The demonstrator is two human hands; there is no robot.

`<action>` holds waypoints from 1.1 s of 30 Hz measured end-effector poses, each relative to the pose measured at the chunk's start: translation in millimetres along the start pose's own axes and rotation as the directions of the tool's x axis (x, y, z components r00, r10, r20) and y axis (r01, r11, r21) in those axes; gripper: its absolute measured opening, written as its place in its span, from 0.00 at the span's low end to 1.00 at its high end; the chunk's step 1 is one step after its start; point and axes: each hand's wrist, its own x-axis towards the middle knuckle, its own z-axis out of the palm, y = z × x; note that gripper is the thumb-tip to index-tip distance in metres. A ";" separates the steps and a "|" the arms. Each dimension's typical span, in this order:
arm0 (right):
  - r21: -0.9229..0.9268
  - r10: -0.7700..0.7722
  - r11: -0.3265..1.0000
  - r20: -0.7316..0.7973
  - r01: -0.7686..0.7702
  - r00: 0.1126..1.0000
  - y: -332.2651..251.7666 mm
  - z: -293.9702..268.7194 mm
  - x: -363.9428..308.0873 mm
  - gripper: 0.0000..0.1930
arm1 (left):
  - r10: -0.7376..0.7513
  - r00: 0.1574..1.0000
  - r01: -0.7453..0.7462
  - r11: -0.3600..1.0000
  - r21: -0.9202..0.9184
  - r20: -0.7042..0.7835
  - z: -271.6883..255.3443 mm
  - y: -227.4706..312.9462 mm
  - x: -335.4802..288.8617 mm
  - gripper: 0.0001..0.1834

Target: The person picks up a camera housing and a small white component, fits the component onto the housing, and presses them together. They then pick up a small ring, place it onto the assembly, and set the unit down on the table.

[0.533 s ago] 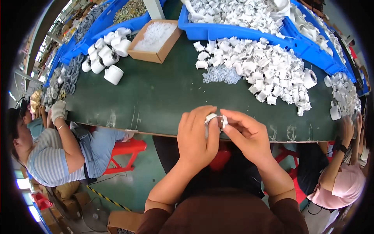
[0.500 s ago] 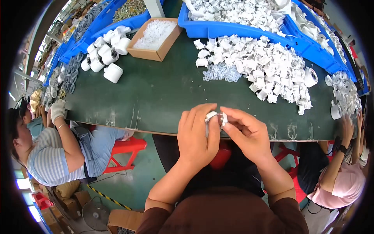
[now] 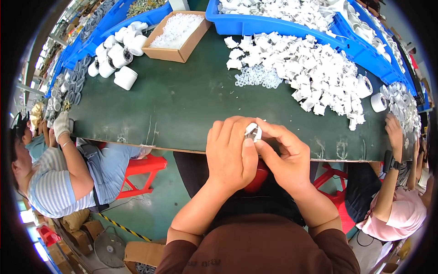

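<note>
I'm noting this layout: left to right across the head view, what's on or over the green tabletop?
Grey oval rings, white cylindrical housings, open cardboard box, left hand, held white plastic part, right hand, short white cylinder.

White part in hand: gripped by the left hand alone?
No, the left hand and the right hand both have fingers on the white part.

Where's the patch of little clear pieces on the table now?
In the head view, the clear pieces lie right of centre on the green table, along the near edge of the heap of white parts, beyond the left hand and right hand.
</note>
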 end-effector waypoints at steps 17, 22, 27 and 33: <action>0.357 0.175 0.918 0.019 -0.171 0.984 -9.3 0.8 2.7 0.13 | 0.052 0.998 -0.051 0.998 -0.033 0.028 -9.8 -4.9 -0.2 0.12; 0.254 0.167 0.947 0.142 -0.199 0.976 -5.6 -22.4 17.3 0.05 | 0.106 0.988 -0.109 0.994 0.018 0.111 -18.9 -5.7 5.1 0.12; -0.397 0.099 0.918 0.197 -0.013 0.975 -14.1 -44.7 76.1 0.03 | 0.082 0.982 -0.095 0.993 0.067 0.168 -23.0 -0.9 10.1 0.12; -0.704 -0.359 0.509 0.349 0.495 0.866 21.8 -22.0 135.8 0.05 | 0.058 0.983 -0.077 0.991 0.105 0.174 -18.0 2.6 13.1 0.12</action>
